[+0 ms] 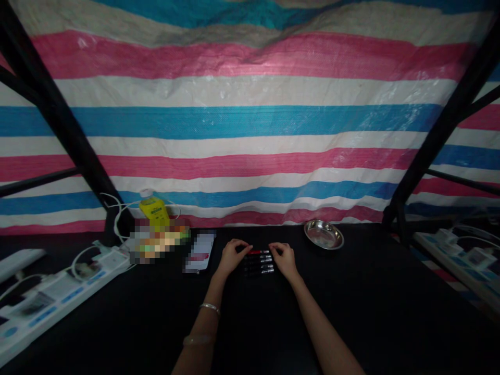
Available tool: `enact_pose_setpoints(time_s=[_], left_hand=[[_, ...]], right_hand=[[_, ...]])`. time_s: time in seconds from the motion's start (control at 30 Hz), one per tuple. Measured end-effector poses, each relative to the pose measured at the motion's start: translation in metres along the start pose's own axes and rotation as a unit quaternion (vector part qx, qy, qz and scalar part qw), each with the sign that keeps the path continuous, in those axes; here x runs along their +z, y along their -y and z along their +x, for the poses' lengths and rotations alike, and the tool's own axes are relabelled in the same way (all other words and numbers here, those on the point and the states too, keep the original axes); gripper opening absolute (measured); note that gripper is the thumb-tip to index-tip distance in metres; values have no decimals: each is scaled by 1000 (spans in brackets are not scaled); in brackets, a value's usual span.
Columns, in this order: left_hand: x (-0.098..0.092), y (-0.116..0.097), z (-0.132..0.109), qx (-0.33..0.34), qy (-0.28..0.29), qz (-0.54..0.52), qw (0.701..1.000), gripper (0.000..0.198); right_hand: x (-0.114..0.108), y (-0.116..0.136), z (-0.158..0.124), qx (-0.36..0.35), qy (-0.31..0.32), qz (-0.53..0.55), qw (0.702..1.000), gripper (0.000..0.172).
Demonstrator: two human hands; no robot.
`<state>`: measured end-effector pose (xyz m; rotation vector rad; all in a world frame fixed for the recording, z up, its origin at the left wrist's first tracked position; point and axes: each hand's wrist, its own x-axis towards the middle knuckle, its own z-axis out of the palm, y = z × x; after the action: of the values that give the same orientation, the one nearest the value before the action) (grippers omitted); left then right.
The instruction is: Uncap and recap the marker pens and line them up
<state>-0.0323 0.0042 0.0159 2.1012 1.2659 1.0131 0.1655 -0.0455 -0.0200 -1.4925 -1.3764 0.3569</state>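
Note:
Several pens lie side by side in a row on a black table, the farthest one red, the others dark. My left hand rests at the left ends of the pens, its fingers curled over the red pen's end. My right hand sits at the right ends of the pens, fingers bent down onto their tips. Both forearms reach in from the bottom edge, and the left wrist carries a bracelet.
A steel dish stands at the back right. A phone, a yellow bottle and blurred packets lie back left. White power strips with cables run along the left, more at the right. Black frame posts and a striped tarp stand behind.

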Motion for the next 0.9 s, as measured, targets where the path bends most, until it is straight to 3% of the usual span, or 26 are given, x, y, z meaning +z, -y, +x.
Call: enact_pose_setpoints(time_s=[0.13,0.27,0.4,0.5,0.53,0.6,0.73,0.9], left_hand=[[-17,-10,2,23,-79,-58,995,30],[-60,-13,-3,-14,-214,-51,975,34],[-118,12,-15,-56,-428,39,901,34],[-153,46,-26,-151,-515,156,829,37],[-161,57,-29,-194,-514,172,818,39],[-172,76,-36,-252,-475,183,823,41],[-178,93,-41,-281,-410,214,841,50],[-180,97,-35,-293,-385,210,850,47]], right_hand=[[1,-2,1,14,-10,26,1000,25],[1,-5,2,18,-12,34,999,25],[1,-6,2,22,-8,36,999,25],[2,-7,1,30,-1,31,999,26],[2,-6,1,33,1,31,999,26],[2,-5,1,40,1,34,999,26],[3,-2,1,43,-3,42,998,25],[2,-1,1,41,-11,43,998,23]])
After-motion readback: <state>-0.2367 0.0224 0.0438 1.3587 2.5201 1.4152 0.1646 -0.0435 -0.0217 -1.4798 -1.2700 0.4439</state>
